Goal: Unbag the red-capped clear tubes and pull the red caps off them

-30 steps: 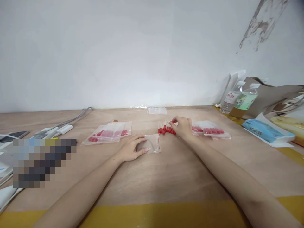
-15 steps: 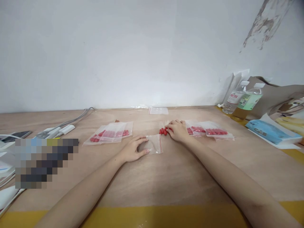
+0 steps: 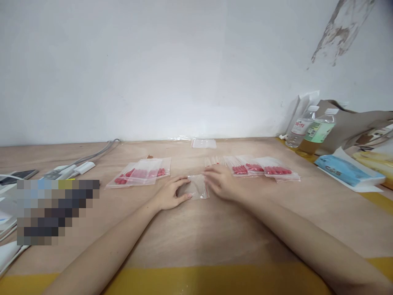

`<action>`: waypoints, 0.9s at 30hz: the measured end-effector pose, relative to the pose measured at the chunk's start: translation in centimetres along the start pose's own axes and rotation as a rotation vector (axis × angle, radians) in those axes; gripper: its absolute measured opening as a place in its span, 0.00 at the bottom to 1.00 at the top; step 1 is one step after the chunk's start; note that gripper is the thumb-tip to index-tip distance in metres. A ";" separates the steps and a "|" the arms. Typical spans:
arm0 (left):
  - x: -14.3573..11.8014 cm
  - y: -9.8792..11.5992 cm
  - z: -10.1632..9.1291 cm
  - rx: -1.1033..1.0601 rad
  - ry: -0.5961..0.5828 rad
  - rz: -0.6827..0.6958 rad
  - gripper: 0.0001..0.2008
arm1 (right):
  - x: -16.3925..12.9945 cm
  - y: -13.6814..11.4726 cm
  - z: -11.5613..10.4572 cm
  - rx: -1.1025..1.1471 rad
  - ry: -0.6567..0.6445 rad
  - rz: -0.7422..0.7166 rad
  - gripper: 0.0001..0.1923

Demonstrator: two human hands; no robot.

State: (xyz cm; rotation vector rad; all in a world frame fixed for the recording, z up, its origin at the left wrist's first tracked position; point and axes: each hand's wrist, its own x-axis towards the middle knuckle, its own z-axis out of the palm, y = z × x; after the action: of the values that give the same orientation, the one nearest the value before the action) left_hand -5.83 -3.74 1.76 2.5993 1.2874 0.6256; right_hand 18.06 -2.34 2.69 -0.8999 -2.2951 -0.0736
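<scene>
A small clear zip bag point(image 3: 198, 187) with a red seal strip lies flat on the wooden table point(image 3: 196, 233). My left hand point(image 3: 171, 193) holds its left end, thumb and fingers apart around it. At the bag's right, mouth end is my right hand point(image 3: 219, 182), cupped palm down and blurred. The loose red pieces that lay just behind it are no longer visible on the table; they seem to be under or in this hand.
Filled bags of red pieces lie at left point(image 3: 139, 172) and at right point(image 3: 264, 169). An empty bag point(image 3: 203, 143) sits by the wall. Two bottles point(image 3: 310, 129) and a blue tissue pack point(image 3: 344, 169) stand at right; cables and adapters point(image 3: 75, 168) lie at left.
My right hand closed over the row of loose red pieces and drew back toward the mouth of the empty bag. The left hand stayed on the bag.
</scene>
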 end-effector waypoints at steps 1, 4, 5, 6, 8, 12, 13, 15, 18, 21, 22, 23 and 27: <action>0.0 0.0 0.0 -0.001 0.000 0.001 0.25 | -0.3 -0.8 0.2 0.005 -0.069 -0.075 0.17; -0.1 -0.1 0.1 -0.006 -0.009 0.008 0.25 | -1.4 -2.1 0.7 0.006 -0.260 -0.118 0.23; -0.1 -0.1 0.1 -0.006 -0.013 0.008 0.25 | -1.7 -2.1 0.7 0.008 -0.292 -0.093 0.23; -0.1 -0.1 0.0 -0.006 -0.014 0.007 0.24 | -1.9 -2.0 0.6 0.015 -0.307 -0.067 0.23; -0.1 0.2 -0.1 0.001 -0.006 0.006 0.24 | -2.3 -1.7 0.4 0.038 -0.303 -0.040 0.23; 0.2 0.6 -0.6 0.021 0.076 -0.037 0.19 | -2.5 -1.1 0.0 0.119 -0.288 -0.035 0.20; 0.4 0.6 -0.7 0.026 0.112 -0.067 0.18 | -2.6 -1.0 0.0 0.142 -0.294 -0.035 0.20; 0.6 0.4 -0.7 0.046 0.169 -0.141 0.17 | -2.7 -0.9 0.1 0.191 -0.305 -0.042 0.19; 0.8 -0.1 -0.3 0.077 0.136 -0.262 0.15 | -3.0 -0.7 0.6 0.267 -0.249 -0.050 0.19; 1.0 -0.1 0.0 0.081 0.051 -0.306 0.12 | -3.2 -0.2 1.4 0.308 -0.105 -0.041 0.18; 1.1 0.0 -0.1 0.087 0.056 -0.302 0.12 | -3.3 -0.1 1.7 0.310 -0.055 -0.045 0.18; 1.2 0.0 -0.4 0.094 0.083 -0.300 0.12 | -3.3 0.1 1.9 0.307 -0.011 -0.053 0.18; 1.2 -2.0 -3.4 0.173 0.350 -0.500 0.11 | -3.3 0.4 2.2 0.263 0.091 -0.054 0.15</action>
State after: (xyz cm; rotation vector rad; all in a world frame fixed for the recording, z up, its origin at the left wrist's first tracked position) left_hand -8.13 -1.68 4.51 2.2008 2.0858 0.9251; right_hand 18.80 -3.34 -1.09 -0.6856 -2.1811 0.1582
